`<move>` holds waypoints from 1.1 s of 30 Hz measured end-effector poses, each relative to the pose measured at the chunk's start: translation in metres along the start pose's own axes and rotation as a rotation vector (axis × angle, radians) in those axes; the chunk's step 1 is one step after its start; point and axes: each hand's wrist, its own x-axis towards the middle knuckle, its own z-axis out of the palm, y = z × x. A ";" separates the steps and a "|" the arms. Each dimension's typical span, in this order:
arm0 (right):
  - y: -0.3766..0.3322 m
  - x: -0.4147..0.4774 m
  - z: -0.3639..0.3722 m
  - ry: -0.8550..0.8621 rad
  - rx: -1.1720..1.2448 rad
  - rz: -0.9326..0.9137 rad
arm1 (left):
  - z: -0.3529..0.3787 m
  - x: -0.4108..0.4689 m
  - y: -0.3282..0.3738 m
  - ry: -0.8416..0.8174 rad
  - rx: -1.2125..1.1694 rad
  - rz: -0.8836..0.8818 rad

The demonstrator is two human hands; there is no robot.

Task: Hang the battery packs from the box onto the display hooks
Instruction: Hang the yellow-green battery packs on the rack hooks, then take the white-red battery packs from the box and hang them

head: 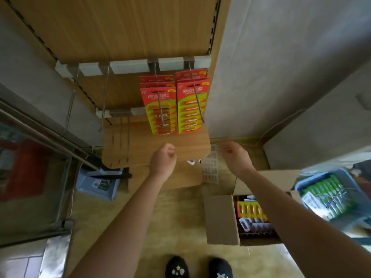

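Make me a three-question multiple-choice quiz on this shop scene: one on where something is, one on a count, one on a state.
1. Where is the open cardboard box?
A. On the floor at the person's right
B. On a shelf
C. In the left hand

2. How many hooks carry red battery packs?
A. Two
B. Four
C. None

3. What do the hands hold?
A. Nothing that can be seen
B. A box
C. A broom

Answers: 1 A, it sits on the floor beside the right arm. 2 A, two neighbouring hooks are loaded, the ones further left bare. 3 A, left hand and right hand show no pack in them.
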 end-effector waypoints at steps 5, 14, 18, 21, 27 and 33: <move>0.065 -0.042 -0.002 -0.060 -0.021 0.100 | 0.054 -0.053 -0.001 -0.191 0.267 0.119; 0.220 -0.085 -0.054 -0.152 -0.099 0.240 | 0.196 -0.128 0.025 -0.393 0.415 0.128; 0.290 -0.094 -0.086 -0.187 -0.130 0.321 | 0.268 -0.156 0.034 -0.424 0.384 0.037; 0.331 -0.097 -0.105 -0.244 -0.173 0.339 | 0.321 -0.169 0.036 -0.439 0.318 -0.017; 0.406 -0.084 -0.095 -0.201 0.017 0.456 | 0.396 -0.169 0.025 -0.481 0.309 -0.020; 0.478 -0.044 -0.033 -0.210 0.132 0.519 | 0.461 -0.125 -0.008 -0.408 0.328 0.053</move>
